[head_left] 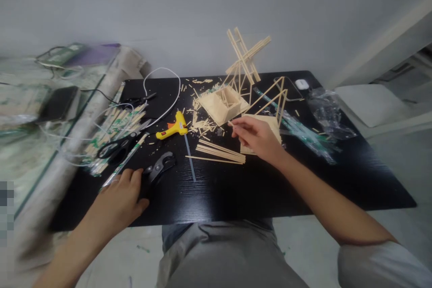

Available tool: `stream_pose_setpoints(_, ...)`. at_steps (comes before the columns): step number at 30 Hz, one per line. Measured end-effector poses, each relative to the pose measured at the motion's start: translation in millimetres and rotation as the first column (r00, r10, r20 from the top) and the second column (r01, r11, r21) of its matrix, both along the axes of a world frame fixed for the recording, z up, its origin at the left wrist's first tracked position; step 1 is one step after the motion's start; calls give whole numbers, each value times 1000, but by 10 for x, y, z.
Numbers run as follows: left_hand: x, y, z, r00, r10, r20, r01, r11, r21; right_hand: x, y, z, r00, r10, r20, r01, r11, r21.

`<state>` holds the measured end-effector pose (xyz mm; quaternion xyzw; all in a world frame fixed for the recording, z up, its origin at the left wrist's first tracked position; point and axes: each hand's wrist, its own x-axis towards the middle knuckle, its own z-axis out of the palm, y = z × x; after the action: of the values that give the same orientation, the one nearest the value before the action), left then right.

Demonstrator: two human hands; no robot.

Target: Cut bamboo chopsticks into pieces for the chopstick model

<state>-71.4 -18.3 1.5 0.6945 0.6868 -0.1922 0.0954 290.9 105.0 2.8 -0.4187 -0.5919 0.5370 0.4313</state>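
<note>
My right hand [258, 138] is closed in a pinch, with the tip of a short wooden stick [230, 123] showing at its fingertips. It hovers over a wooden stick panel [270, 122], beside a model [221, 104] built of thin sticks with a crossed-blade top [248, 56]. Down at the left, my left hand [123, 195] rests low over the table, thumb apart from the fingers, by the dark handles of a pair of hand cutters [160, 168]. A row of long thin sticks [221, 152] lies between the hands. A yellow glue gun [173, 127] with a glue stick [189, 157] lies behind.
Black-handled scissors [116, 149] lie by wrapped stick bundles [116, 121] at the left. Cut stick scraps [202, 123] surround the model. A white cable [178, 85] loops at the back. Plastic wrapping [329, 114] and a white case [302, 84] are at the right of the black table [340, 189].
</note>
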Motion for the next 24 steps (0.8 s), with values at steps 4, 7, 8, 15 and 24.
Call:
stream_pose_setpoints(4,-171,99,91,991,77,111,-82,996,42,-37,16,95,1000,-14,2,14,997,78)
stream_pose_setpoints(7,-175,220,278,976,67,205,-107,976,189,-81,36,171,1000,-29,-12,30,992,125)
stream_pose_setpoints(8,-126,273,359,971,29,239,-94,960,262,-105,48,207,999,-29,-23,32,990,138)
stream_pose_setpoints(15,581,840,881,893,-289,345,-8,757,653,-346,151,650,995,4,-102,28,950,311)
stream_pose_setpoints(24,1096,1223,982,828,-397,396,33,740,672,-401,189,763,981,-103,-164,164,893,420)
